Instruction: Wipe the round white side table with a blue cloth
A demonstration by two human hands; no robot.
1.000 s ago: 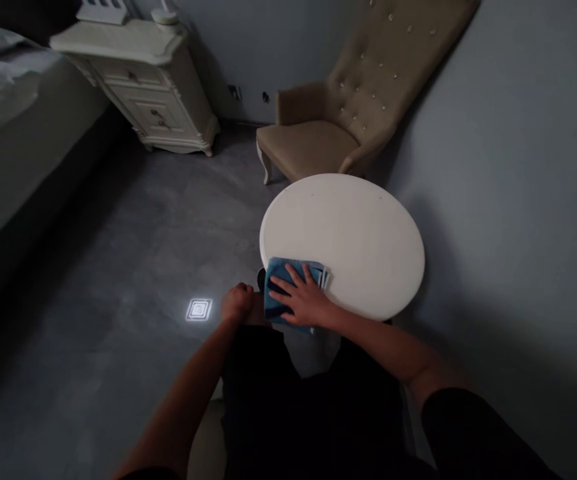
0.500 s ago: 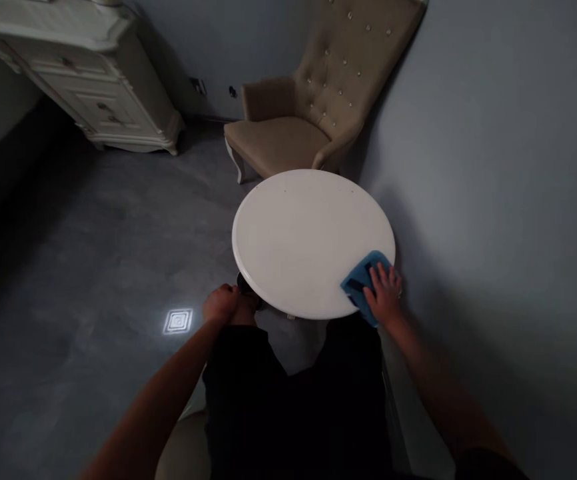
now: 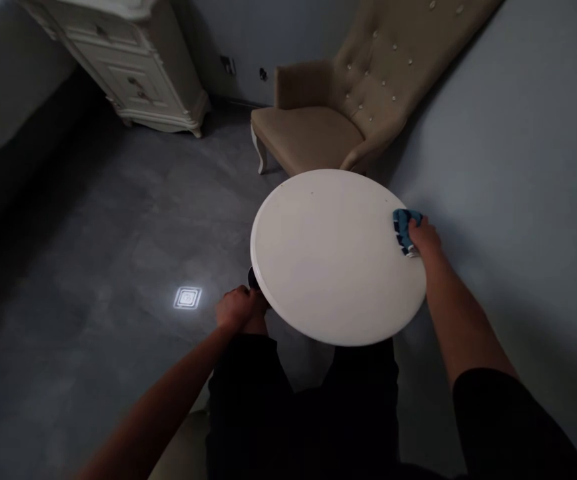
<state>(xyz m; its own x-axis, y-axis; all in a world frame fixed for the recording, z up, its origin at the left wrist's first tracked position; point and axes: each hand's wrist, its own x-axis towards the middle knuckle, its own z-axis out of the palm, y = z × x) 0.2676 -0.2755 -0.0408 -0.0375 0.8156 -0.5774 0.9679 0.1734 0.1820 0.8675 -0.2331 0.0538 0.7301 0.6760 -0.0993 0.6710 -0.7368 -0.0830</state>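
Observation:
A round white table (image 3: 333,260) stands before my knees. At its far right edge my right hand (image 3: 424,235) is closed around a bunched blue cloth (image 3: 404,230) with dark stripes and a whitish edge. The cloth lies against the tabletop and rim, partly covered by my fingers. My left hand (image 3: 236,309) is low on the left, by my bare knee and just outside the table's edge. Its fingers are curled in, and what they hold, if anything, is hidden. A dark object (image 3: 253,278) shows between that hand and the table rim; its kind is unclear.
A tan buttoned armchair (image 3: 313,133) stands right behind the table. The grey wall (image 3: 528,167) runs close along the right. At the back left is a white cabinet (image 3: 141,80). A bright square pattern (image 3: 187,298) shows on the grey floor (image 3: 118,280).
My right hand has moved from the near right of the tabletop to its far right edge, and the flat cloth is now bunched in it. The view has shifted; my left hand stays by my knee.

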